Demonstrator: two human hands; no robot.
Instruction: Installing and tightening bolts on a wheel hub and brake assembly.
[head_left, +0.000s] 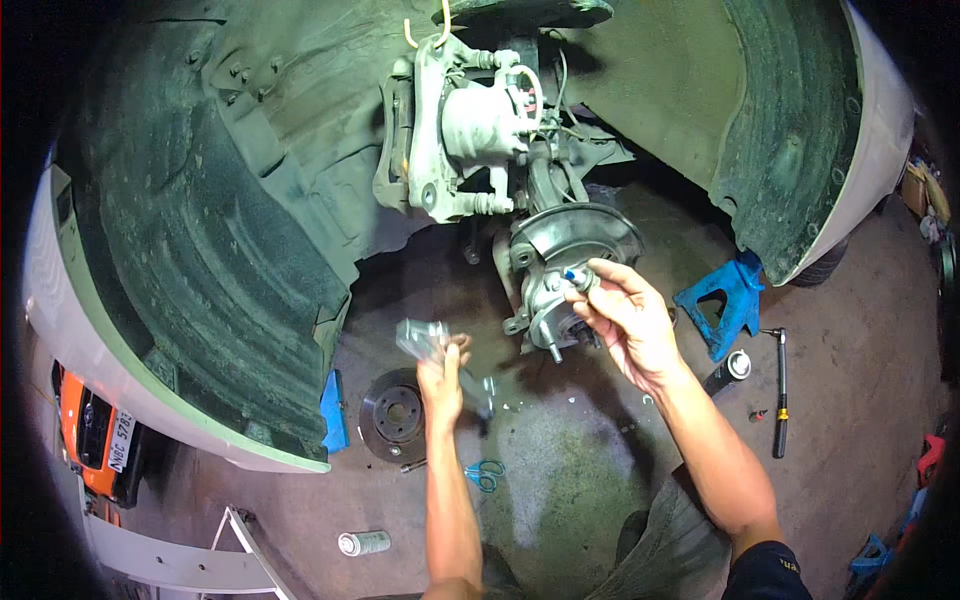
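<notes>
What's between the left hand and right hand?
Head view: the metal spindle shows between the left hand and right hand, bare floor to its left. Relative depth can't be told.

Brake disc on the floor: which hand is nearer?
Left. In view, the left hand appears just right of the brake disc; the right hand is much farther right.

Here's a dark navy sleeve [757, 577] at lower right, small yellowish lettering [788, 563] on it! Creased greyish trousers [677, 540] show along the bottom; left hand [440, 378] and right hand [632, 328], both bare.
</notes>
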